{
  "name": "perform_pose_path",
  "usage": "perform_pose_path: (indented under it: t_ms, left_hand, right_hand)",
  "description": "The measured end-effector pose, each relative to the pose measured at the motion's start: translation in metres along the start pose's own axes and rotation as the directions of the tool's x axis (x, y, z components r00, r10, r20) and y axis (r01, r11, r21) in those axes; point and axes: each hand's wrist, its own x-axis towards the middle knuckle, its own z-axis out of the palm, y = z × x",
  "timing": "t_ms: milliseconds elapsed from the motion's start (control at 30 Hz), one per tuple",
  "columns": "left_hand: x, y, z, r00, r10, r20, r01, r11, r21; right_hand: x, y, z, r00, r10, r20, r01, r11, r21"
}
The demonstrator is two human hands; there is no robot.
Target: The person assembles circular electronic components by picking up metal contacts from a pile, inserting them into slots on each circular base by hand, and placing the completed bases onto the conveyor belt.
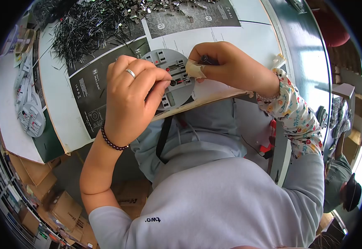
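Observation:
A round grey plastic plate (177, 57) with rectangular slots, black parts and small red pieces lies at the near edge of the bench, between my hands. My left hand (133, 85), with a ring and a beaded bracelet, has its thumb and index finger pinched together over the plate, beside a small black round part (173, 83). What is in that pinch is too small to make out. At the plate's right edge, my right hand (218, 62) is closed around a dark-handled tool (206, 59), whose tip is hidden. Pale tape wraps one of its fingers.
A heap of thin black strips (87, 35) and scattered small metal pieces (164, 6) lie at the back of the bench. Printed cardboard sheets (87, 95) cover its surface. More grey plates (32, 118) are stacked at the left. Another person (341, 182) is at the lower right.

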Motion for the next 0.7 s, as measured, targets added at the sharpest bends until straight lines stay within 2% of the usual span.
perform_pose_path:
  t_ms: [100, 233, 367, 500, 700]
  left_hand:
    - [-0.002, 0.0, 0.001, 1.0, 0.0, -0.003, 0.0, 1.0, -0.003]
    - [0.002, 0.001, 0.007, 1.0, -0.024, 0.015, 0.025, 0.998, -0.052]
    - [0.006, 0.002, 0.01, 0.99, -0.103, 0.097, 0.117, 0.982, -0.15]
    - [0.006, 0.001, 0.01, 0.98, -0.15, 0.133, 0.173, 0.967, -0.188]
    - [0.007, 0.0, 0.009, 0.98, -0.141, 0.142, 0.164, 0.973, -0.165]
  right_hand:
    - [-0.001, -0.001, 0.0, 1.0, 0.014, 0.019, -0.014, 1.0, -0.02]
    - [0.002, 0.006, 0.003, 1.0, 0.005, 0.003, -0.005, 0.998, 0.06]
    - [0.0, 0.003, 0.004, 1.0, -0.016, -0.002, 0.016, 0.997, 0.079]
    - [0.001, -0.006, 0.004, 0.998, 0.069, -0.006, -0.067, 0.992, 0.107]
    - [0.009, -0.004, 0.005, 0.999, -0.021, -0.033, 0.02, 0.999, -0.029]
